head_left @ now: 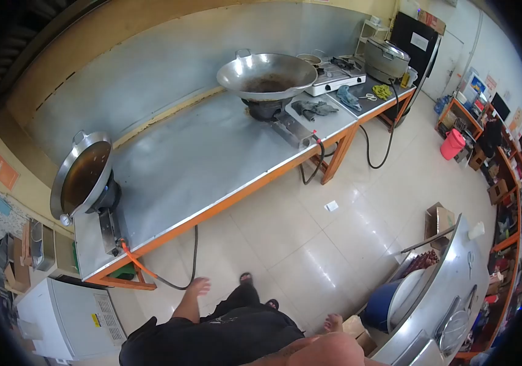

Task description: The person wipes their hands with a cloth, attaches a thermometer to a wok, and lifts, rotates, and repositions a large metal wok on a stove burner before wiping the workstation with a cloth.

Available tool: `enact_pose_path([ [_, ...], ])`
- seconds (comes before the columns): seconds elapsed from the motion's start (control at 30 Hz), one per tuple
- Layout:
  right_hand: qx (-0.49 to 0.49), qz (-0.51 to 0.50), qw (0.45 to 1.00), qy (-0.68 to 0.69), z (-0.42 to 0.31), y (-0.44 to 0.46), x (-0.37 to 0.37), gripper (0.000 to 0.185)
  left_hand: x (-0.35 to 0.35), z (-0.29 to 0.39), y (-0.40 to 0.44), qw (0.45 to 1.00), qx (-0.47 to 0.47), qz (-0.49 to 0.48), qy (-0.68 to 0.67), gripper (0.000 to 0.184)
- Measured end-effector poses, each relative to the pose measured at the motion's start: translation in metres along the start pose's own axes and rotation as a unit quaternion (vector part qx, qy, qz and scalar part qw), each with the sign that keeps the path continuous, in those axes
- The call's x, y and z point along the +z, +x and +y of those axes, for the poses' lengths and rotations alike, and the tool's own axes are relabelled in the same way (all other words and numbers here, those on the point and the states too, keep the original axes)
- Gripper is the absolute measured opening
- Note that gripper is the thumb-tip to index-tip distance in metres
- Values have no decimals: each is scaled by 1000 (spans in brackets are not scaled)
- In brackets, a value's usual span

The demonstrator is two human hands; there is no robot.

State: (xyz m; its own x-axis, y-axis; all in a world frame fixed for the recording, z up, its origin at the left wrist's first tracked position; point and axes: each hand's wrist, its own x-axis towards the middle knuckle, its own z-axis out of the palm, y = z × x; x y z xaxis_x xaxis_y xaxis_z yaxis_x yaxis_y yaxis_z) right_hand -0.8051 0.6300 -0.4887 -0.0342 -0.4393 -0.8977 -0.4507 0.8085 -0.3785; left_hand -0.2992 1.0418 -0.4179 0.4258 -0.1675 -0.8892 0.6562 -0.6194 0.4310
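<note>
My left hand (197,287) hangs at the lower left in front of the long metal-topped table (188,165), fingers apart and holding nothing. Low in the view, my right hand (333,322) is beside a cardboard box (354,328) near the blue tub (378,306); its fingers look loosely bent, and whether they hold anything is unclear. On the table's left end a wok with brown liquid (85,172) sits on a burner. Another large wok (267,76), with a dark-stained bottom, stands on a burner farther right.
A white gas stove (337,82) and a large lidded pot (386,59) stand at the far end. Black hoses hang below the table. At right are a metal counter (456,268) with strainers, a cardboard box (439,221) and a pink bucket (452,144).
</note>
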Motion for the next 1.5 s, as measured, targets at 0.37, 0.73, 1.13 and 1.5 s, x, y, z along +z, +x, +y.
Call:
enact_pose_path([
  [0.37, -229, -239, 931, -156, -282, -25, 236, 25, 151, 233, 58, 970, 147, -148, 122, 41],
  [0.73, -774, -56, 629, -44, -724, -187, 350, 26, 97, 169, 56, 984, 70, 75, -148, 41],
  [1.13, -727, -203, 643, 128, -899, -106, 379, 24, 327, 39, -33, 898, -152, 108, -399, 31],
  [1.5, -491, -394, 773, -79, -937, -149, 424, 87, 413, 178, -17, 926, 16, 117, -359, 50],
])
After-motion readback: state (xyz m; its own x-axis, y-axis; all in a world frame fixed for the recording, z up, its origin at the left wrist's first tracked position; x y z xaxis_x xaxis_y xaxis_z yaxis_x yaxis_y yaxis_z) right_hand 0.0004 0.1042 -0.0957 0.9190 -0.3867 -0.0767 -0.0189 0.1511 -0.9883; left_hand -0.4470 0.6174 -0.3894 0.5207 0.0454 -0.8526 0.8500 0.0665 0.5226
